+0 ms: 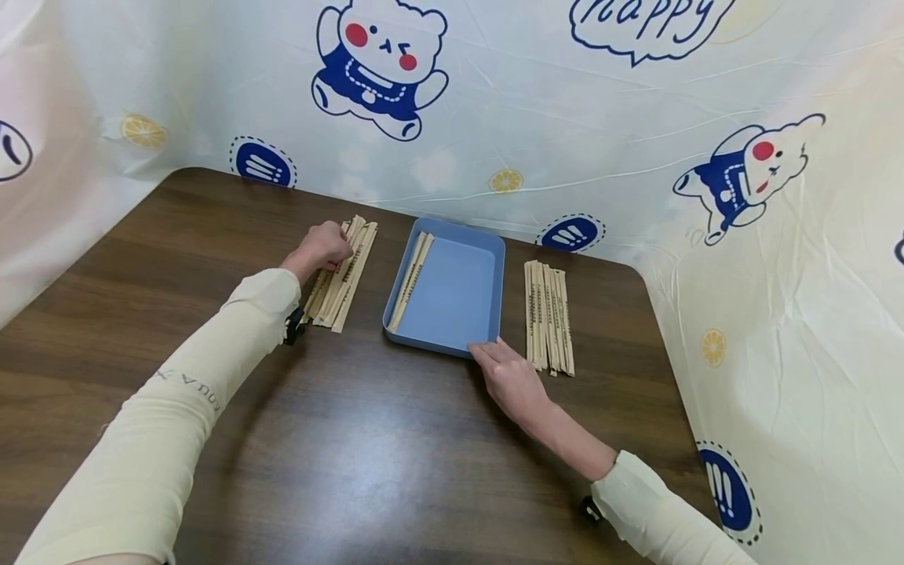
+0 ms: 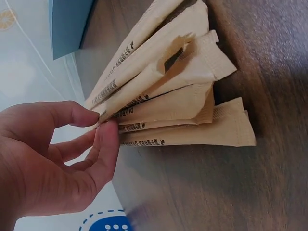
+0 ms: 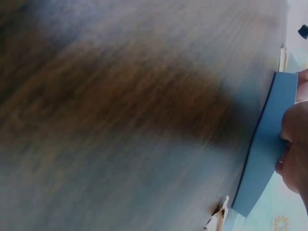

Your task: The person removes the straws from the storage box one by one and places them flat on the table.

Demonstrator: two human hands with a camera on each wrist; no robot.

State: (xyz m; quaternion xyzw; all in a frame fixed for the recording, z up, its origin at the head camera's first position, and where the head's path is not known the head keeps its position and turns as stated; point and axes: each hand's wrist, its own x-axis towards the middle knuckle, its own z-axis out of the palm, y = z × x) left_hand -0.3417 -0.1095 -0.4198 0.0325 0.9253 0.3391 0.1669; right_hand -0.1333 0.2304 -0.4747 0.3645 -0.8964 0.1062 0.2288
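My left hand point(image 1: 327, 245) is over the left pile of paper-wrapped chopsticks point(image 1: 351, 284). In the left wrist view, its thumb and fingertips pinch one wrapped pair of chopsticks point(image 2: 139, 89), whose torn-looking paper end rises over the others. At the near right corner of a shallow blue tray point(image 1: 455, 294), my right hand point(image 1: 514, 380) grips the rim. The right wrist view shows that hand's fingers point(image 3: 294, 127) against the tray's outer wall point(image 3: 269, 139). Inside the tray, wrapped chopsticks point(image 1: 411, 282) lie lengthwise along the left wall.
Another pile of wrapped chopsticks point(image 1: 549, 318) lies to the right of the tray, just beyond my right hand. All of it is on a dark wooden table point(image 1: 381, 439). A printed cloth point(image 1: 508, 102) with bears hangs along the table's back and sides.
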